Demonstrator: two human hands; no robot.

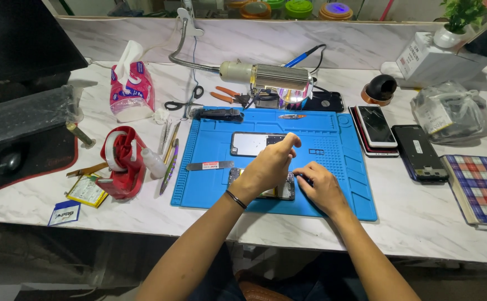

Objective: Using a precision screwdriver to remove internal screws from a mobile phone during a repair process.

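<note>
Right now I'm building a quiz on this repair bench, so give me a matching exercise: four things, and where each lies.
Things:
1. tissue pack
2. opened phone
3. checked cloth
4. potted plant

Places:
A. far right corner, on a white box
B. under both hands, on the blue mat
C. left of the mat, at the back
D. right edge of the table

Pairs: 1-C, 2-B, 3-D, 4-A
</note>
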